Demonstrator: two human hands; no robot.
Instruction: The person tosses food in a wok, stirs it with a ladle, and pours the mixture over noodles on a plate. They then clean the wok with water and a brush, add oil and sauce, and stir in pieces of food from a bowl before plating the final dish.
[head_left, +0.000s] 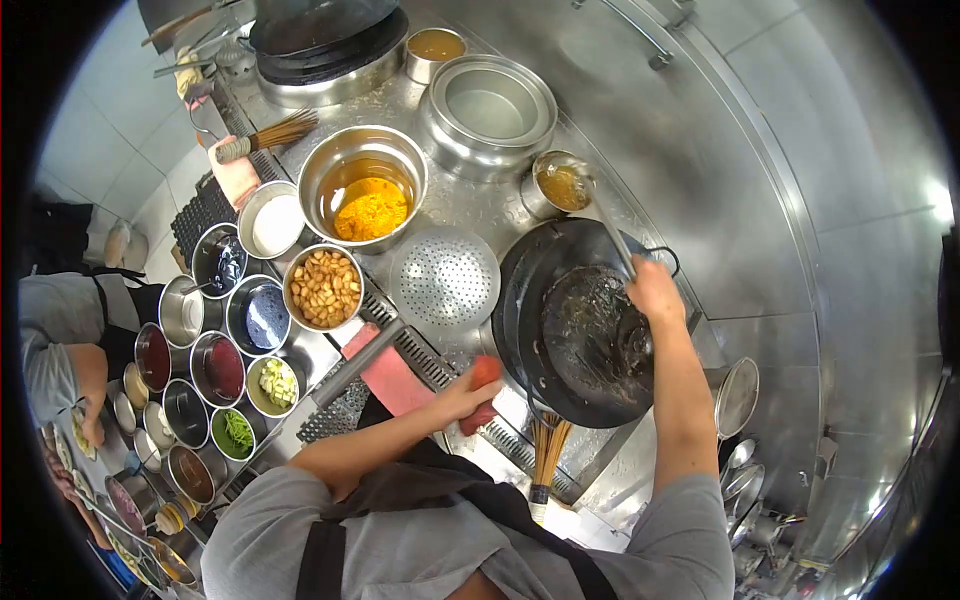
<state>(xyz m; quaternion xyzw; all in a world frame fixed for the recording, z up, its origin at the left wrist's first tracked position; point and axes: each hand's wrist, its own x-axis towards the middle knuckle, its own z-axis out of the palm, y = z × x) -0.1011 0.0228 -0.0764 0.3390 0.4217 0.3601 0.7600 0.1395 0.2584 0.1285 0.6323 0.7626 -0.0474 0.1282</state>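
Note:
My right hand (655, 292) is closed around the handle of a ladle (612, 228). The ladle's bowl is at the small metal pot (540, 200) of yellowish liquid, behind the wok. Below that hand sits a dark wok (590, 345), wet and shiny inside, with dark residue. My left hand (462, 398) grips a folded red cloth (483, 390) beside the wok's near-left edge, close to its loop handle. A round perforated strainer (445, 275) lies left of the wok, its long handle pointing toward my left arm.
A steel bowl (415, 160) holds oil and yellow bits. Beside it stand a pot of browned chunks (323, 288) and several seasoning pots. A bamboo brush (548, 455) is below the wok. A lidless steel pot (548, 120) stands behind. Another person's arm (88, 375) shows at far left.

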